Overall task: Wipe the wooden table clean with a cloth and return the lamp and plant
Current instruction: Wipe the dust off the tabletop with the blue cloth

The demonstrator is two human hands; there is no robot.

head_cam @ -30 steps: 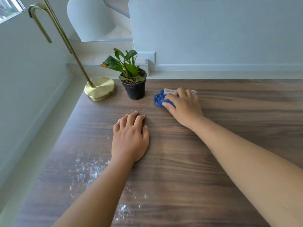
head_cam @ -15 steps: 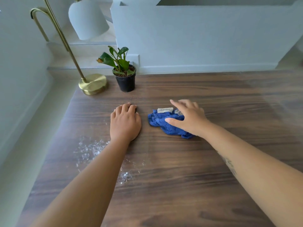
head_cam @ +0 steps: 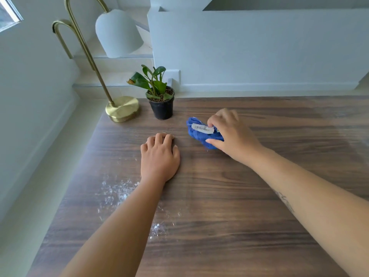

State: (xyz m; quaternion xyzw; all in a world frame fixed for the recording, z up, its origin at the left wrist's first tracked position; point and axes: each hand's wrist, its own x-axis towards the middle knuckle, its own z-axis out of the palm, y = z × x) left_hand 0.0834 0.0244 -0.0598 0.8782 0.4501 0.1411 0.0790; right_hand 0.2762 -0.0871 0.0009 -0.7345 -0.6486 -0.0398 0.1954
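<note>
Fingers (head_cam: 223, 114) of the right hand (head_cam: 232, 136) are curled over the far side of a bunched blue cloth (head_cam: 199, 135), and the thumb is set against its near side, so that the cloth is gripped and pressed onto the wooden bench (head_cam: 259, 196). The left hand (head_cam: 159, 156) is laid palm down on the bench just left of the cloth, with its fingers relaxed and nothing held. A wide stretch of bench is seen to the right of the right hand and towards the near edge; the left edge runs close beside the left forearm. At the far left corner a brass lamp (head_cam: 122, 108) with a white shade is stood, and a potted plant (head_cam: 159, 96) is placed just beside it, near the cloth but apart from it. A white label (head_cam: 202, 128) is shown on top of the cloth. White powder (head_cam: 115, 190) is scattered near the left edge, beside the left forearm.
</note>
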